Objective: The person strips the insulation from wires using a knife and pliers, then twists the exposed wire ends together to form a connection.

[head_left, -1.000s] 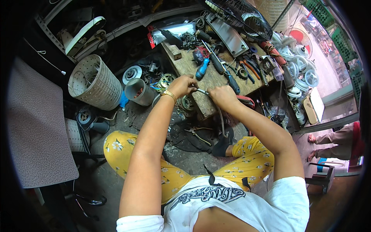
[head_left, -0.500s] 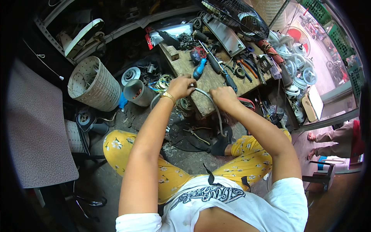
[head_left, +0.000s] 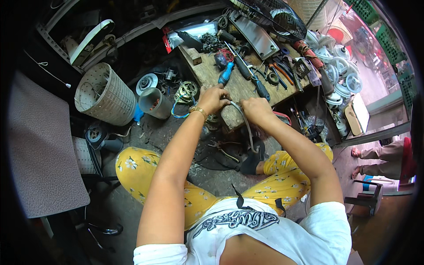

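While the left hand [head_left: 213, 100] pinches smooth, curved cable [head_left: 248, 127], the right hand [head_left: 257, 109] curls, grip unclear.

A slim grey cable [head_left: 247, 123] bends in an arc beside the wooden surface [head_left: 204, 73]. Its lower length hangs downward.

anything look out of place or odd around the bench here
One thing, mildly: a pair of pliers lies splayed open on the floor near the person's foot, while the blue screwdriver lies up on the wooden bench among other hand tools.
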The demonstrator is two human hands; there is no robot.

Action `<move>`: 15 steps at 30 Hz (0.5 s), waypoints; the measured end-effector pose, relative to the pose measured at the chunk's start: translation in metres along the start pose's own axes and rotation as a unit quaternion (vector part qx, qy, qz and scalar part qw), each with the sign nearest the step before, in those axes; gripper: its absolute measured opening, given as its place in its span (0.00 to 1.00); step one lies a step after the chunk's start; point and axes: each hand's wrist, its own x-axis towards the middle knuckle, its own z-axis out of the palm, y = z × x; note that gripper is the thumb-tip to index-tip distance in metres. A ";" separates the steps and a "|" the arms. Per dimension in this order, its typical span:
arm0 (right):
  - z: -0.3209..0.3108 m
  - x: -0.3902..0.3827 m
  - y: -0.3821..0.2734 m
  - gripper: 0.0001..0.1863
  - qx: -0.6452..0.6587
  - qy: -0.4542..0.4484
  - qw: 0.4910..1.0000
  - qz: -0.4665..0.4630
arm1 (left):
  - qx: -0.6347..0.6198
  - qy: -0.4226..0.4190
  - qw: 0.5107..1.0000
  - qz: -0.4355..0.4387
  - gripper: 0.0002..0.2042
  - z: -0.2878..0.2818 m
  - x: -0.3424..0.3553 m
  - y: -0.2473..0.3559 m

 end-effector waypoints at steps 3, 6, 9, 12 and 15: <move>0.002 -0.006 0.000 0.10 0.002 0.009 1.000 0.000 | -0.005 -0.022 1.000 -0.019 0.07 -0.003 0.002 0.001; 0.003 -0.010 -0.001 0.10 0.002 0.014 1.000 0.003 | -0.003 -0.021 1.000 -0.018 0.07 -0.004 0.001 0.001; 0.007 -0.013 0.002 0.10 0.001 0.015 1.000 0.001 | 0.000 -0.020 1.000 -0.021 0.07 -0.004 0.002 0.002; 0.009 -0.019 0.005 0.10 0.006 0.020 1.000 0.006 | -0.006 -0.020 0.999 -0.024 0.07 -0.004 0.002 0.005; 0.006 -0.027 0.001 0.09 0.007 0.013 1.000 0.022 | -0.002 -0.019 0.999 -0.028 0.07 -0.005 0.000 0.004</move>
